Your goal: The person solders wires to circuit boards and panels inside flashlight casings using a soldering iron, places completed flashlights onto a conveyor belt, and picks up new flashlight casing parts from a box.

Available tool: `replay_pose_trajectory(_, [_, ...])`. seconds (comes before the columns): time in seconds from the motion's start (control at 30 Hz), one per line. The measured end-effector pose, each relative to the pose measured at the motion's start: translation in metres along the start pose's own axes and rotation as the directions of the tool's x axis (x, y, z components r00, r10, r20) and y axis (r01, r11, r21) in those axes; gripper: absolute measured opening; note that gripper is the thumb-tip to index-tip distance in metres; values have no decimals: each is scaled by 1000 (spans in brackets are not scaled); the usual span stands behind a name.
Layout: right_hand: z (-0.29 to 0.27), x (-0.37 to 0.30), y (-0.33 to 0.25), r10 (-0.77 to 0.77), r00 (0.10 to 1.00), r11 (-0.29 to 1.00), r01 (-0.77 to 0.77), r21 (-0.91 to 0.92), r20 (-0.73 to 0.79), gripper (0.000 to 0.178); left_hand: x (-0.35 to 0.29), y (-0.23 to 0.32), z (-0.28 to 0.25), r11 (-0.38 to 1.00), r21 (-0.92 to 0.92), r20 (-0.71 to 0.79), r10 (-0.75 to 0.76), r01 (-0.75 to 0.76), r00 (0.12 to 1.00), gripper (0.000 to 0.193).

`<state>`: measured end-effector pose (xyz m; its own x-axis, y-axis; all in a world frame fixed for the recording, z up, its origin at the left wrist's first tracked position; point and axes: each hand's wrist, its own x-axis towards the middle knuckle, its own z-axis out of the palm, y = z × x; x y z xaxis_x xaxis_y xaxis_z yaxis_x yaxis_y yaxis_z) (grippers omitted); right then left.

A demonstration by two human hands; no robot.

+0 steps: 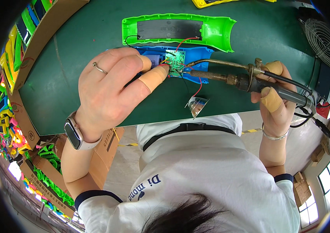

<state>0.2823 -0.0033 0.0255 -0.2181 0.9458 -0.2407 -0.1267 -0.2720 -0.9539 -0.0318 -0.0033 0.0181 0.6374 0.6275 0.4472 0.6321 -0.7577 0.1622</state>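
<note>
Blue shell (200, 53) lay on green table (254, 35), similar-sized green shell (220, 33) just beyond, far side. Soldering iron (264, 86) pointed left, handle gripped in right hand (276, 91). Left hand (112, 85) reached over from left, fingertips drawn together; from where I stood, couldn't tell whether they pinched anything. Circuit board (179, 61) sat in blue shell, between left fingertips and iron's tip. Shiny reflector cup (198, 106) lay on near side, red wire (200, 90) attached.

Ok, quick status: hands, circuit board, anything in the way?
Left hand at circuit board, grip unclear. Right hand holding soldering iron, tip at board's right side. Board over blue shell. Left fingertips partly cover board's left edge.
</note>
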Motion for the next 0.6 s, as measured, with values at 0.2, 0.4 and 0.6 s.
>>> replay_pose_trajectory(0.2, [4,1,-5,23,999,985,-16,-169,42,32,0,-4,0,1000,-5,-8,28,-28,1000,30])
replay_pose_trajectory(0.4, [6,2,-7,59,997,980,-49,-191,47,33,1,-6,0,999,-11,-11,36,-36,999,29])
replay_pose_trajectory(0.6, [13,-1,-9,98,995,985,-99,-141,-14,30,1,-6,1,999,-8,-12,46,-46,999,30])
